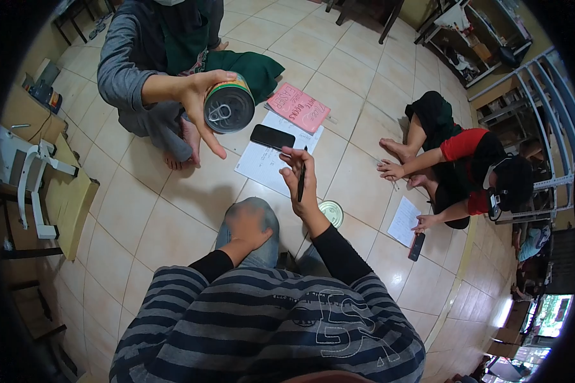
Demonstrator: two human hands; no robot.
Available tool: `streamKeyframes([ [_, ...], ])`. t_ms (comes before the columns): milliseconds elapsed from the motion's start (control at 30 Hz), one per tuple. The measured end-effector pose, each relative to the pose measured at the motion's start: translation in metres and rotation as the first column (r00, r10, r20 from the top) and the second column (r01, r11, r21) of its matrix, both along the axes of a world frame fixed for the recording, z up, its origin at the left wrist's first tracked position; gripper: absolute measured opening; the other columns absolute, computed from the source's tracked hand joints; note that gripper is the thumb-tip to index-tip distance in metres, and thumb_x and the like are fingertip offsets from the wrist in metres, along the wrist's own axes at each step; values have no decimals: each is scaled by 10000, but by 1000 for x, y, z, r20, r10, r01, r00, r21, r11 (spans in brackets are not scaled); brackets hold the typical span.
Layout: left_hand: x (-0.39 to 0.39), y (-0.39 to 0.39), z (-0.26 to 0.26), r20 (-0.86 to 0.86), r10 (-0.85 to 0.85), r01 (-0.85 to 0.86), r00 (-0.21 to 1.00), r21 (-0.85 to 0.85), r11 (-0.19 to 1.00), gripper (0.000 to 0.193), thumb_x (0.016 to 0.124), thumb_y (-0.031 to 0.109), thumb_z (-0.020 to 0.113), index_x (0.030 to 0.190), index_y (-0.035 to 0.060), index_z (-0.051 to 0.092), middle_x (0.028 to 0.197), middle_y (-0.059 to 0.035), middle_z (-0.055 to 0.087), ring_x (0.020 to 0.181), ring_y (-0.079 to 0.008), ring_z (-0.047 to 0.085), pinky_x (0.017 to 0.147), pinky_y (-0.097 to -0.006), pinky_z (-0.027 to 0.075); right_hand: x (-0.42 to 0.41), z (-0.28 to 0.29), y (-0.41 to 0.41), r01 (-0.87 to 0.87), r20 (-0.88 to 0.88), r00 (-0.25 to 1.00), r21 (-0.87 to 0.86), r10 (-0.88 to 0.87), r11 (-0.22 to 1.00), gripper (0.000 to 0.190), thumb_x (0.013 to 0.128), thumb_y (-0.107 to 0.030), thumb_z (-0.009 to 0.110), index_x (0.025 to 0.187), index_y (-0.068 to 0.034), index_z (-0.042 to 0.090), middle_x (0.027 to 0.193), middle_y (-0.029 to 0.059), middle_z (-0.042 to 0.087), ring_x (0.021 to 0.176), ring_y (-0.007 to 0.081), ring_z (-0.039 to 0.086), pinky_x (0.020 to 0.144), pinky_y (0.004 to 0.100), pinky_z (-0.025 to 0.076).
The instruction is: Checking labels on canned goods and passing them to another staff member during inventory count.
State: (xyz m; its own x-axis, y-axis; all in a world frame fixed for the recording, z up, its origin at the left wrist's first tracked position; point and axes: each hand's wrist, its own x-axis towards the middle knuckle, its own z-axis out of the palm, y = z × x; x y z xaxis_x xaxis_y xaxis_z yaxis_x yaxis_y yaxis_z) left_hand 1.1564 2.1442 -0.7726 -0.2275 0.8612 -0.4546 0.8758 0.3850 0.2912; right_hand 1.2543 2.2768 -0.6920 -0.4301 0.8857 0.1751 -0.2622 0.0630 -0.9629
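Note:
My left hand (pixel 249 225) rests palm-down on the jeans knee (pixel 268 210), its thumb apart and its fingers blurred; it holds nothing. Raised ahead, my right hand (pixel 301 184) holds a black pen (pixel 302 174) upright between thumb and fingers. Behind it on the floor lie handwritten paper sheets (pixel 258 165) with a black smartphone (pixel 273 137) on top. A pink notebook (pixel 301 107) overlaps their far end. Beside my right forearm stands a can (pixel 331 214), its pale lid facing up. Across from me, another person's hand (pixel 196 98) holds out a food can (pixel 230 107), its pull-tab end towards me.
To the right, a seated person in a red-sleeved top (pixel 465 148) has a written sheet (pixel 405 221) and a phone (pixel 416 247). A wooden stand with white metal parts (pixel 72 201) is at the left. Shelving (pixel 474 43) lines the far right. The floor is tiled (pixel 187 230).

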Motion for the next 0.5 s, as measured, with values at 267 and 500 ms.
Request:
streamKeyframes([
  [267,0,-2,-4,4,10,-10,1000,29,1000,625,728,457,682,1279,224,500,1395,-123,372,1329,-315,279,1025,-602,245,-34,31,10,-110,-138,985,-19,107,994,652,835,-248,696,1347,-109,315,1396,125,388,1283,252,382,983,368,387],
  [500,0,-2,-9,4,9,-10,1000,46,999,633,716,460,683,1273,218,507,1386,-123,377,1321,-319,284,1021,-602,246,-46,43,19,-145,-133,981,-31,140,989,764,765,-269,765,1360,-120,310,1416,113,369,1297,255,365,1001,372,373],
])
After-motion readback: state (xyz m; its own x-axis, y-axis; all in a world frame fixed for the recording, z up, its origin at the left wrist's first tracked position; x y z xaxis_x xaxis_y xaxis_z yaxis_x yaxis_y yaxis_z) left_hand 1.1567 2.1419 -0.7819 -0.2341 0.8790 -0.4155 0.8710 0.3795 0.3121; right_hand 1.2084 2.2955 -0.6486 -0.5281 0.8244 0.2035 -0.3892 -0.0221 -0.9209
